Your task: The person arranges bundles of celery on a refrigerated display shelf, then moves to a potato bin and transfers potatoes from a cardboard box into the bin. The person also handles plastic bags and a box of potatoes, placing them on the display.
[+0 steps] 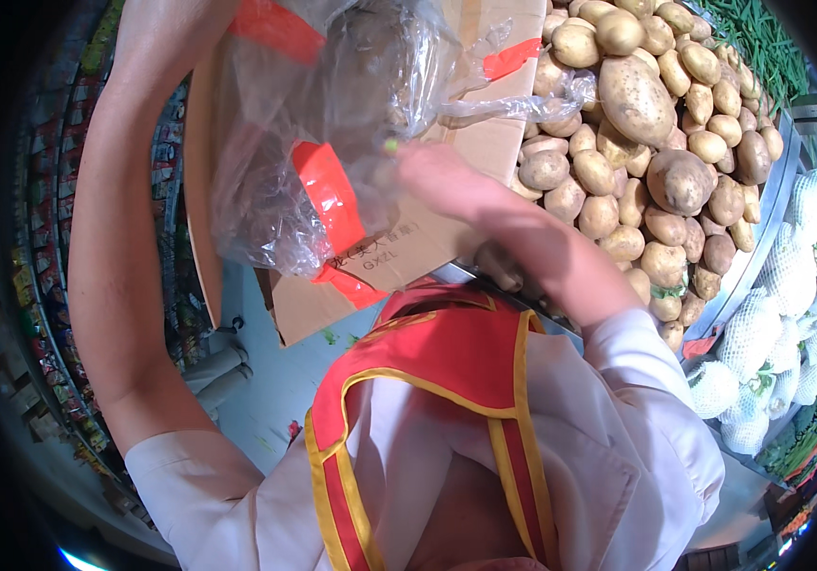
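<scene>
My right hand (426,175), blurred, is closed at the near side of a clear plastic bag (387,64). A small yellow-green thing (391,146) shows at its fingertips; what it is, I cannot tell. The bag lies in an opened cardboard carton (444,228), and its contents look brown through the film. Strips of red tape (330,196) cling to the crumpled plastic and the flaps. Along the carton's left side reaches my left forearm (119,235); the hand itself is past the top edge of the view.
Loose potatoes (637,100) are heaped right of the carton, beside green vegetables (754,43). Produce in white foam nets (758,335) lies farther right. Shelves of packaged goods (52,235) curve along the left. Another person's legs (216,371) stand on the floor (259,357), where leaf scraps lie.
</scene>
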A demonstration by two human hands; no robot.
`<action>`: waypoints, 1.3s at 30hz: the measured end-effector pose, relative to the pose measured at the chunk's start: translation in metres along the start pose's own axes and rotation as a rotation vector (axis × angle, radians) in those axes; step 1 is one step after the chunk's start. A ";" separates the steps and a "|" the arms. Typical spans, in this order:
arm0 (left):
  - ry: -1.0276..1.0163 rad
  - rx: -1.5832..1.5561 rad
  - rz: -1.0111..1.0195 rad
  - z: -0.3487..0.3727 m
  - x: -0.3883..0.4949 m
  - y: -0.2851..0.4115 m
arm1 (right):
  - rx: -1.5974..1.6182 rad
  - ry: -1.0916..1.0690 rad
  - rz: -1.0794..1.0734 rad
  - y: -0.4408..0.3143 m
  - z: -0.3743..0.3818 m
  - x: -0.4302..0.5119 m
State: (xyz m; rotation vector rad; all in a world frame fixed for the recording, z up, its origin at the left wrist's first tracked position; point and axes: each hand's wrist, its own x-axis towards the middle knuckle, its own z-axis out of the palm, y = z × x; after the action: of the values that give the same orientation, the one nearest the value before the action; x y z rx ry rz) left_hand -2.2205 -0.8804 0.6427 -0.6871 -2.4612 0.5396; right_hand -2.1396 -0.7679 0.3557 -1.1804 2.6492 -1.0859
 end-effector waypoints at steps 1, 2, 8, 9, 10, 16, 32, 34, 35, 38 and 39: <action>-0.013 0.006 0.003 -0.001 0.000 0.000 | 0.123 0.050 0.027 0.004 0.007 0.012; -0.022 0.007 0.005 -0.001 -0.001 0.000 | 0.222 0.046 0.086 0.003 0.008 0.024; -0.025 -0.008 -0.017 0.006 -0.001 -0.009 | 0.714 0.269 0.080 -0.009 -0.112 0.075; -0.024 -0.010 -0.020 0.008 0.001 -0.011 | 0.673 0.216 -0.067 -0.008 -0.135 0.071; -0.026 -0.013 -0.024 0.009 0.003 -0.013 | 0.633 0.249 -0.139 -0.020 -0.141 0.073; -0.021 -0.014 -0.036 0.012 0.006 -0.010 | 0.075 0.642 -0.013 -0.020 -0.114 0.066; -0.013 0.033 0.007 0.015 0.009 0.007 | 0.179 -0.236 -0.202 0.016 -0.096 0.072; -0.080 0.069 -0.037 0.009 0.008 0.012 | 0.253 -0.635 -0.037 0.003 -0.080 0.048; -0.111 0.087 -0.061 0.006 0.008 0.014 | 0.326 -0.589 0.004 -0.003 -0.074 0.034; -0.114 0.125 -0.043 0.004 0.008 0.020 | 0.026 -0.694 -0.078 0.000 -0.075 0.012; -0.123 0.124 -0.050 0.005 0.007 0.022 | -0.067 -0.757 -0.108 0.003 -0.077 0.008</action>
State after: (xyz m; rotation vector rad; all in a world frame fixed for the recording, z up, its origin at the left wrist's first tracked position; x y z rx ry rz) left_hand -2.2212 -0.8603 0.6306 -0.5555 -2.5259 0.7279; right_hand -2.1710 -0.7271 0.4135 -1.3993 2.0545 -0.4172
